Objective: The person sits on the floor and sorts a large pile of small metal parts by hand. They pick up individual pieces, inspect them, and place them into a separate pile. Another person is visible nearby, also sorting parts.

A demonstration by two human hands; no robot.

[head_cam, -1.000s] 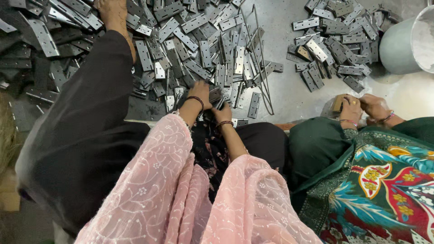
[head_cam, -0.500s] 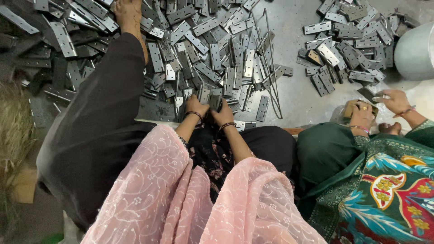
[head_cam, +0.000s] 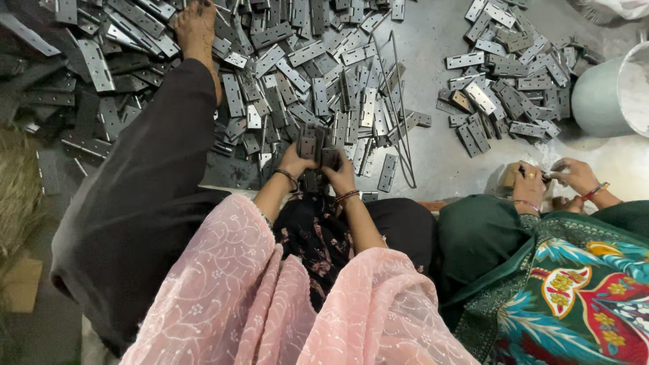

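Small metalwork workshop, floor-level assembly area: bare grey concrete floor (head_cam: 439, 155) with a large heap of loose steel hinges (head_cam: 284, 81) across the upper left and centre of the frame, and a second, smaller pile of hinges (head_cam: 507, 74) at upper right. Two people sit directly on the ground among the parts, one with a bare foot (head_cam: 196, 27) stretched into the heap at the top of the frame, the other at lower right in a green patterned garment. A pale bucket (head_cam: 602, 94) stands at the right edge, and bent wire rods (head_cam: 395, 108) lie on the floor at centre.
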